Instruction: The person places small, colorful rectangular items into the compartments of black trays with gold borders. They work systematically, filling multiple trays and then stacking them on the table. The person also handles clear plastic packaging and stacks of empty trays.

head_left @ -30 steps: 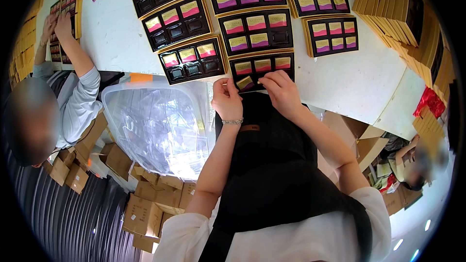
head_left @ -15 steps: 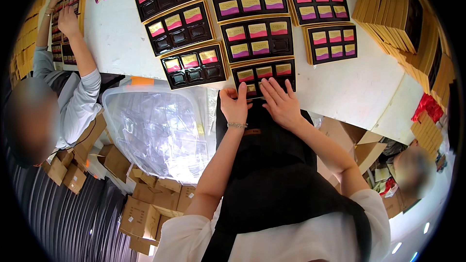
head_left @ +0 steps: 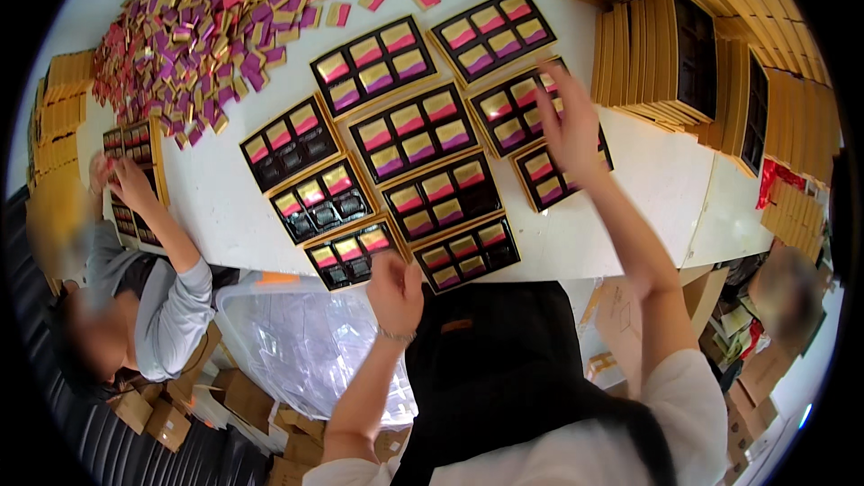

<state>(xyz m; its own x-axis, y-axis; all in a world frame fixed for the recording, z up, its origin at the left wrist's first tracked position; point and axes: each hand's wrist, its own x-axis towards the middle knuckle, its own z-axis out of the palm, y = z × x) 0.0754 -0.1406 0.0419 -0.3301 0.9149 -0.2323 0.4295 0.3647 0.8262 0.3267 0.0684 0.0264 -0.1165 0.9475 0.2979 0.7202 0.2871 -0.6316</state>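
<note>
My left hand (head_left: 394, 292) is curled closed beside the front edge of the front left chocolate box (head_left: 351, 256); whatever is inside its fingers is hidden. My right hand (head_left: 569, 126) has its fingers stretched out over the right-hand column, partly covering a chocolate box (head_left: 504, 112) and the box (head_left: 538, 182) nearer me. In the front middle box (head_left: 464, 252), wrapped pieces in gold, pink and purple fill all but the near right compartment. The three boxes of the left column, such as the farthest one (head_left: 290, 144), hold pieces only in their far rows.
A large heap of wrapped pieces (head_left: 243, 27) spreads over the far left of the table. Stacked gold-edged boxes (head_left: 643, 54) stand at right. A co-worker's hands (head_left: 126, 178) work over boxes at left. A clear plastic-lined bin (head_left: 297, 342) sits below the table edge.
My hands have parted: the right has moved away over the right column, the left stays near the front edge. Another piece now sits in the front middle box. The view has shifted, showing more table.
</note>
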